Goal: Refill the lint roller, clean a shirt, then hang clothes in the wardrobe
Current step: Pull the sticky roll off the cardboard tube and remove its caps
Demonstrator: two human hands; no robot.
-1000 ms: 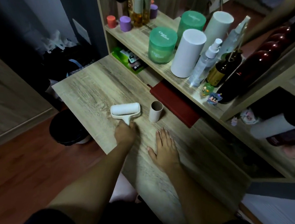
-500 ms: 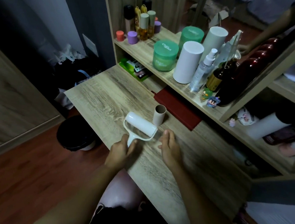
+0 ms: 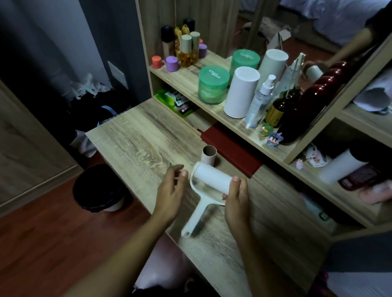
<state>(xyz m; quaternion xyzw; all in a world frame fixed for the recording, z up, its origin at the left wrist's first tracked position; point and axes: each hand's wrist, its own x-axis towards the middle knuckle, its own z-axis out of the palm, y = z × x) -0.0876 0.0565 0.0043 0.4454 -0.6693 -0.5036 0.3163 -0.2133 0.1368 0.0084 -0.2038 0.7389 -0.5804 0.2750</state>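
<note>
A white lint roller (image 3: 208, 185) with a fresh white roll is held above the wooden desk (image 3: 138, 143), its handle pointing down toward me. My right hand (image 3: 236, 199) grips the right end of the roll and frame. Just left of the roll, my left hand (image 3: 171, 193) hovers with fingers apart, holding nothing. An empty cardboard core (image 3: 208, 154) stands upright on the desk right behind the roller.
A dark red notebook (image 3: 232, 151) lies behind the core under the shelf. The shelf holds a white cylinder (image 3: 241, 92), green jars (image 3: 212, 84), a spray bottle (image 3: 261, 99) and small bottles. A black bin (image 3: 99, 188) stands on the floor left of the desk.
The lint roller was lifted off the desk by my left hand and passed to my right hand. My left hand has let go of the handle and now hovers beside the roll.
</note>
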